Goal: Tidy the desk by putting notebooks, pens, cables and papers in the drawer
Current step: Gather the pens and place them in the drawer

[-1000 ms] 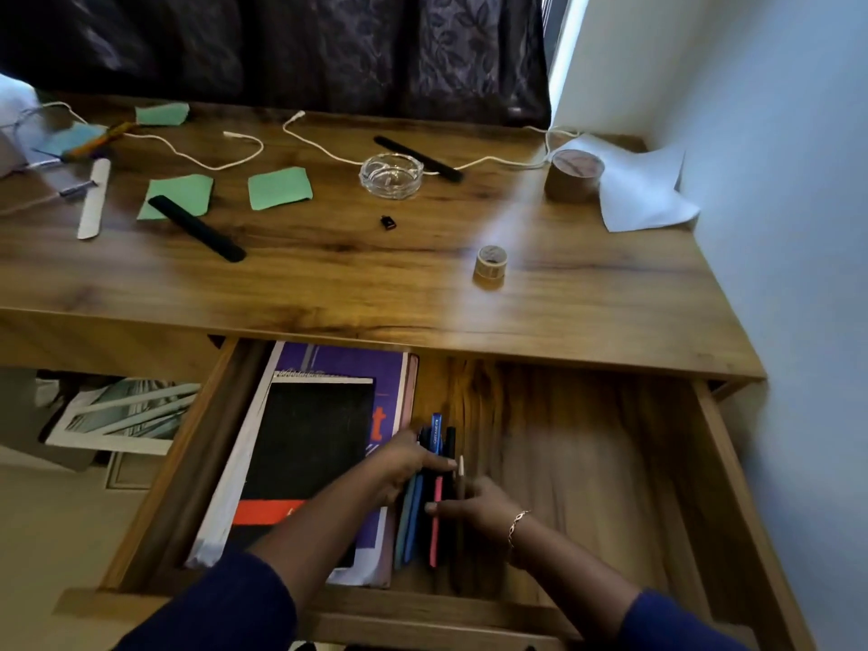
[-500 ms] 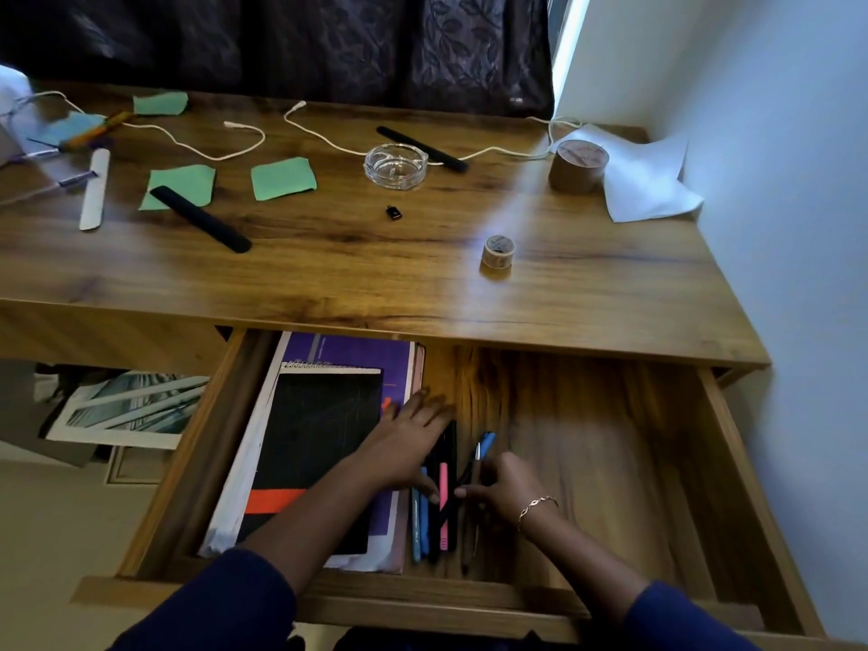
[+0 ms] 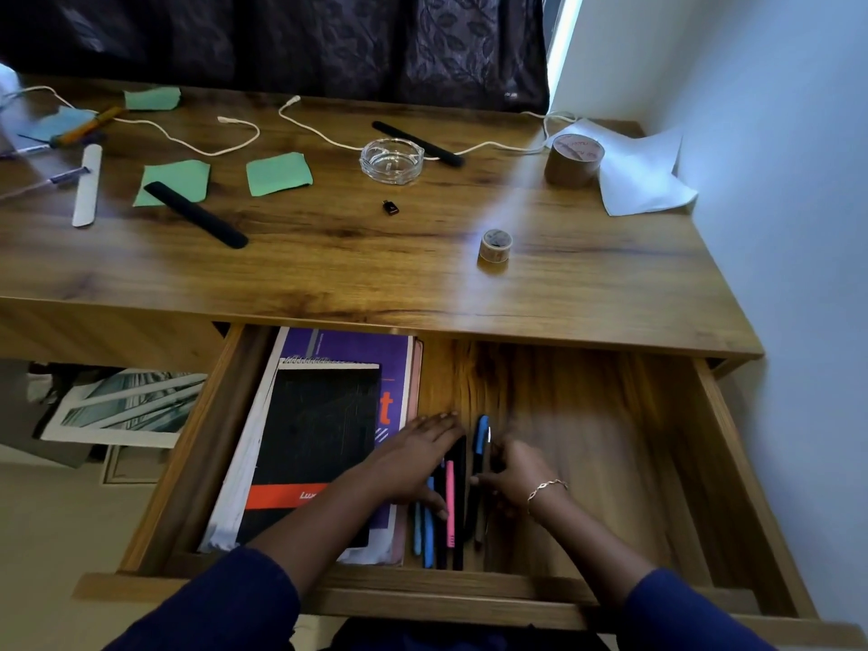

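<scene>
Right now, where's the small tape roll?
In the head view, the small tape roll stands on the desktop, right of centre, nearer the front edge than the big brown tape roll and right of the black adapter.

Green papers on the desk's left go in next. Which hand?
Left, probably: the left hand lies flat on the pens, holding nothing, nearer the green papers; the right hand grips the blue pen.

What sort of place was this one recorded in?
Probably a home study corner: a wooden desk with an open wooden drawer stands before a dark leaf-patterned curtain and beside a white wall, with green paper squares on top.
</scene>
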Tool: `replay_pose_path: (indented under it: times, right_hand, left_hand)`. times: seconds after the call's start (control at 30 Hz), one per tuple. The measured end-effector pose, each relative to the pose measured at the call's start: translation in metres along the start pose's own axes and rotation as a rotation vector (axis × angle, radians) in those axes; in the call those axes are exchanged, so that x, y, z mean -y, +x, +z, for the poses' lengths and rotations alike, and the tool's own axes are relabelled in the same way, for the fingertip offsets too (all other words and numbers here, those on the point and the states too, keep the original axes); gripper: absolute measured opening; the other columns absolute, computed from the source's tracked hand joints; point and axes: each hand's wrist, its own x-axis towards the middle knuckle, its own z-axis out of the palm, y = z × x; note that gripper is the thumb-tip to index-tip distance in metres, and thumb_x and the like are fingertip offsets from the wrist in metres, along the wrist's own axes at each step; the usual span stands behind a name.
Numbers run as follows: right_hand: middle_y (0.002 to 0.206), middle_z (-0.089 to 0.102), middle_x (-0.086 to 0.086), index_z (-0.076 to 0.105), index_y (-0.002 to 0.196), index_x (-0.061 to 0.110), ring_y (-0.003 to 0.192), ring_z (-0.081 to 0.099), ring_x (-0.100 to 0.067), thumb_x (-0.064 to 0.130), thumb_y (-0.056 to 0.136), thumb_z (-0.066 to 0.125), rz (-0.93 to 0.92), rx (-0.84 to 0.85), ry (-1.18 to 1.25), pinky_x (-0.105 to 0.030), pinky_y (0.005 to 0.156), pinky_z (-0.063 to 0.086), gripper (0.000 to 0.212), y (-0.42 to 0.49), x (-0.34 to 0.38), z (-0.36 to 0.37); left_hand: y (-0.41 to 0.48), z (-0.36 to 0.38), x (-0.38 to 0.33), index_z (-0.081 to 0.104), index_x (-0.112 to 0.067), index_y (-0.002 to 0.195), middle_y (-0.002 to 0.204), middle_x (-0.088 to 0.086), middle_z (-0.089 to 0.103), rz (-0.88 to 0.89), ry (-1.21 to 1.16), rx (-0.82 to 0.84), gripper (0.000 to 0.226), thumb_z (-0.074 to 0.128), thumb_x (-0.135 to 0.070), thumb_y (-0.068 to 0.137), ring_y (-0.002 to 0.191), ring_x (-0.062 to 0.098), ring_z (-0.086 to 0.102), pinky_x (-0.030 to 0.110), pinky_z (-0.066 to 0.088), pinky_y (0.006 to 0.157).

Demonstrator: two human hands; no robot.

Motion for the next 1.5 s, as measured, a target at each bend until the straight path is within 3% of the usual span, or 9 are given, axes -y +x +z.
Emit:
replay_pose_path:
  times: [0.07,0.13,0.33,0.5,0.7,0.93,1.07,1.27,1.5]
  right_hand:
    - [0.116,0.060,-0.008,0.044,0.126,0.012,0.106,0.058,-0.022,0.027,0.077,0.073,-0.050,-0.026,-0.189,-0.029,0.082,0.050,0.059,-0.001,0.003,0.001]
    - [0.124,0.056,-0.008,0.040,0.130,0.012,0.113,0.055,-0.023,0.031,0.077,0.072,-0.048,-0.002,-0.210,-0.030,0.087,0.047,0.064,-0.004,0.003,0.001]
    - [0.122,0.058,-0.017,0.031,0.139,0.021,0.108,0.058,-0.032,0.022,0.093,0.050,-0.128,-0.090,-0.231,-0.036,0.085,0.049,0.050,0.004,0.007,-0.014]
    - [0.119,0.058,-0.015,0.043,0.130,0.022,0.104,0.058,-0.030,0.009,0.091,0.045,-0.187,-0.010,-0.301,-0.035,0.081,0.049,0.041,0.006,0.010,-0.017]
    - [0.116,0.058,-0.014,0.034,0.137,0.023,0.100,0.055,-0.023,0.017,0.091,0.054,-0.222,-0.010,-0.280,-0.035,0.084,0.047,0.050,-0.004,-0.001,-0.009]
    - [0.127,0.053,-0.015,0.020,0.144,0.019,0.116,0.054,-0.028,0.012,0.079,0.069,-0.170,-0.020,-0.276,-0.036,0.094,0.048,0.081,-0.015,0.001,0.003]
    - [0.104,0.058,-0.011,0.024,0.141,0.017,0.092,0.062,-0.024,0.007,0.086,0.060,-0.109,-0.008,-0.072,-0.030,0.072,0.054,0.066,-0.023,-0.003,0.000]
    - [0.097,0.059,-0.010,0.024,0.140,0.020,0.084,0.062,-0.022,0.005,0.089,0.053,-0.072,0.015,-0.004,-0.038,0.078,0.055,0.060,-0.036,-0.011,0.004]
    - [0.120,0.059,-0.013,0.026,0.141,0.022,0.110,0.057,-0.024,0.018,0.092,0.053,-0.126,-0.029,-0.234,-0.032,0.088,0.048,0.056,-0.065,-0.016,0.006]
  left_hand:
    - [0.000,0.002,0.001,0.003,-0.020,0.149,0.158,0.003,-0.006,0.000,0.008,0.009,0.105,0.072,-0.043,0.073,0.144,0.019,-0.007,0.031,-0.003,0.115]
    - [0.000,0.002,0.002,0.000,-0.019,0.149,0.157,0.003,-0.007,0.001,0.005,0.026,0.108,0.072,-0.044,0.072,0.144,0.018,-0.008,0.031,-0.004,0.115]
    - [0.015,-0.018,-0.002,0.003,-0.020,0.149,0.157,0.000,-0.002,-0.025,-0.103,-0.027,0.106,0.074,-0.039,0.072,0.144,0.017,-0.005,0.032,0.002,0.116]
    - [0.014,-0.016,0.000,0.017,-0.022,0.147,0.157,0.000,0.008,-0.048,-0.139,0.041,0.090,0.072,-0.032,0.077,0.144,0.021,0.007,0.037,0.015,0.115]
    - [-0.001,-0.003,-0.005,0.002,-0.018,0.149,0.157,0.002,-0.003,-0.061,-0.116,-0.036,0.102,0.073,-0.032,0.075,0.144,0.019,-0.004,0.031,0.003,0.115]
    - [0.000,0.002,-0.011,-0.002,-0.014,0.148,0.157,0.004,-0.007,-0.014,-0.072,0.020,0.106,0.073,-0.032,0.075,0.144,0.017,-0.008,0.029,-0.001,0.115]
    - [-0.007,0.007,-0.010,-0.004,-0.018,0.148,0.157,0.002,-0.005,-0.021,-0.121,0.001,0.109,0.074,-0.030,0.073,0.144,0.017,-0.006,0.031,0.004,0.115]
    - [-0.018,0.010,-0.015,-0.006,-0.015,0.148,0.157,0.006,-0.001,-0.036,-0.043,-0.016,0.109,0.073,-0.034,0.074,0.144,0.019,-0.004,0.030,0.000,0.115]
    - [-0.030,0.009,-0.028,-0.011,-0.017,0.147,0.157,0.009,-0.001,-0.130,-0.027,-0.102,0.117,0.076,-0.034,0.071,0.144,0.024,-0.003,0.034,-0.004,0.115]
